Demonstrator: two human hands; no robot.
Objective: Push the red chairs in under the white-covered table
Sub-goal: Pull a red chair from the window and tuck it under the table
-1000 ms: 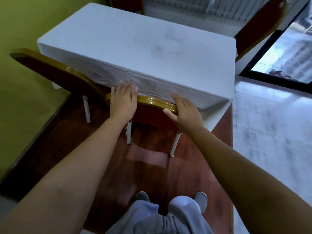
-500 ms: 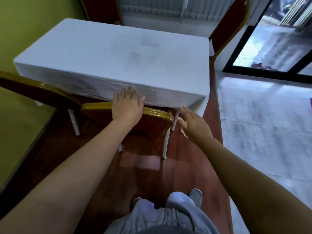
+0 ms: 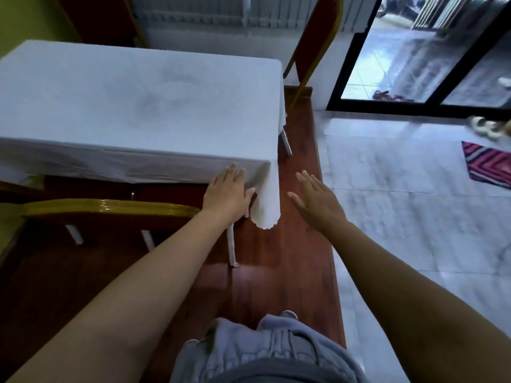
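The white-covered table point(image 3: 132, 106) fills the upper left. A red chair with a gold top rail point(image 3: 110, 210) stands at its near side, seat tucked beneath the cloth, white legs showing below. My left hand point(image 3: 226, 196) lies flat on the right end of that rail, fingers spread and touching the hanging cloth. My right hand point(image 3: 318, 200) hovers open over the wooden floor, right of the table corner, holding nothing. A second red chair point(image 3: 315, 42) stands past the table's far right corner, apart from it.
A dark red, gold-edged chair back point(image 3: 105, 20) stands beyond the table's far side. The wooden floor strip point(image 3: 298, 258) meets pale tiles point(image 3: 414, 217) on the right. A striped mat point(image 3: 489, 164) and sandals point(image 3: 484, 125) lie near the glass door point(image 3: 414, 51). Green wall at left.
My right hand has come off the chair's rail and now hovers in the air. My left hand slid to the rail's right end. The view swung right, toward the table corner.
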